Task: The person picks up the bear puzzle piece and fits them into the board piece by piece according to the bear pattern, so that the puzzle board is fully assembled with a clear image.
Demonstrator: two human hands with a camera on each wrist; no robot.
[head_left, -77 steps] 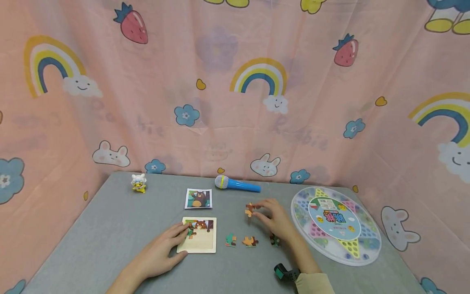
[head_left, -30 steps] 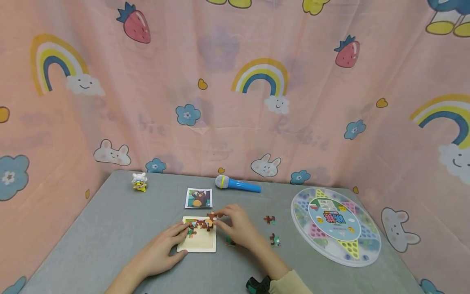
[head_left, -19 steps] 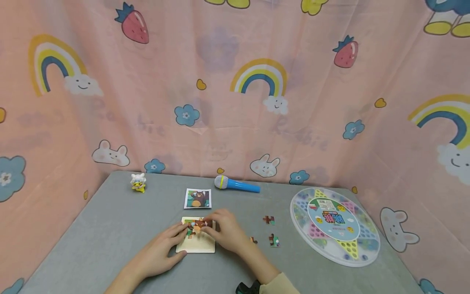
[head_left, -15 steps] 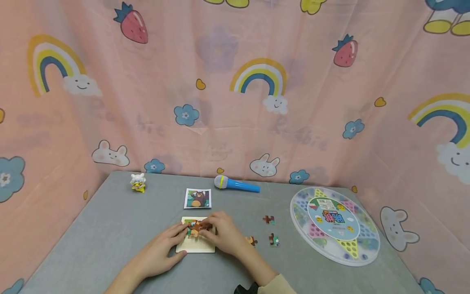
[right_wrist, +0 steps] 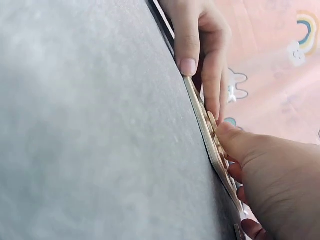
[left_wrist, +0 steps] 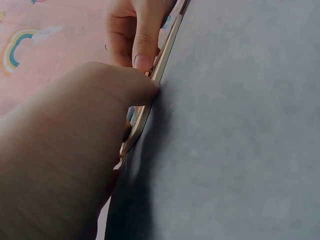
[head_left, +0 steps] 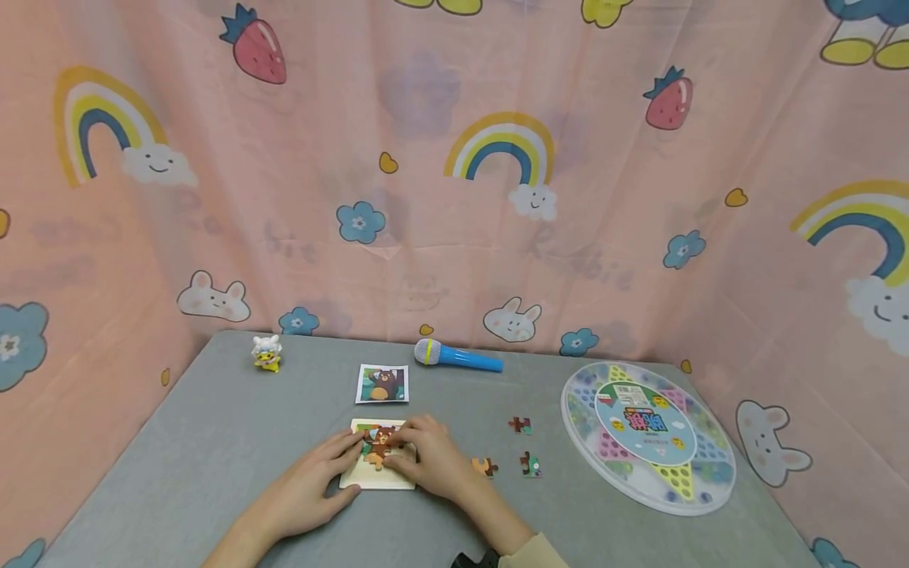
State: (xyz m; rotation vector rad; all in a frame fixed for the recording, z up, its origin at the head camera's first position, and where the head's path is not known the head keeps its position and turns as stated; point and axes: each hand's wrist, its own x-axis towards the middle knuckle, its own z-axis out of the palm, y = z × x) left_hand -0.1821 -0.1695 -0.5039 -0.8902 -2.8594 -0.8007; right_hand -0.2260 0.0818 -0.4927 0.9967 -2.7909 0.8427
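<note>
Right hand's (head_left: 435, 457) grip is pinching a partly hidden puzzle piece (head_left: 379, 457), thumb against fingers, over the middle of the wooden tray (head_left: 369, 480); I'd be squaring tabs to the neighbours, then pressing straight down, no forcing. It's angling in from 4 o'clock. Left hand (head_left: 312, 477) is bracing the tray, fingers lying straight over the 9 o'clock rim, thumb at 7, not clamping.

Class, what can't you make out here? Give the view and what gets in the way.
Head view: the right side of the puzzle board is partly covered by the right hand.
Head view: the black wrist device is cut off by the bottom edge.
Head view: print on the white sticker is too small to read.
Both wrist views: the puzzle board lies nearly edge-on, hiding its picture.
</note>
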